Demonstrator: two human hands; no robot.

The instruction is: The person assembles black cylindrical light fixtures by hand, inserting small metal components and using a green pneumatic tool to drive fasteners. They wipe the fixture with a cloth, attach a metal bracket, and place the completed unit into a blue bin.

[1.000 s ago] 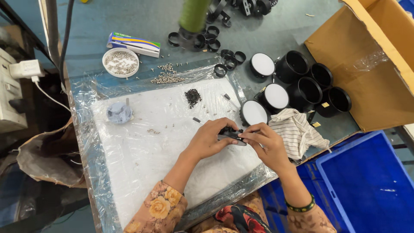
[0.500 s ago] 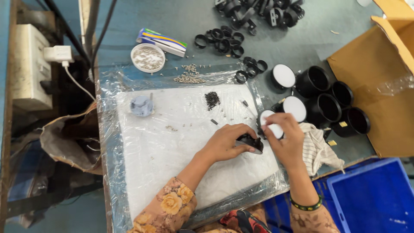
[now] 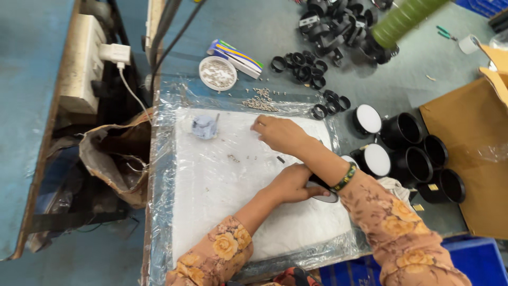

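Black round part (image 3: 321,186) lay on the white pad (image 3: 222,206), the left hand (image 3: 290,184) with fingers closed over it. At 11 o'clock the right hand (image 3: 278,132) reached, fingers pinched together, toward loose screws (image 3: 260,100) on the bench (image 3: 402,90)

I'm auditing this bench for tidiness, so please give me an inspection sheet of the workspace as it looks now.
Surface: white mat under wrinkled clear film.
Job's things: left hand rests on a black round part; right hand reaches across toward loose screws.
Clutter: dish of screws, black rings, black cups, grey wad.
Fingers: bare, right fingertips on the mat.
Cables: white plug and cord.
Surroundings: cardboard box, blue crate.
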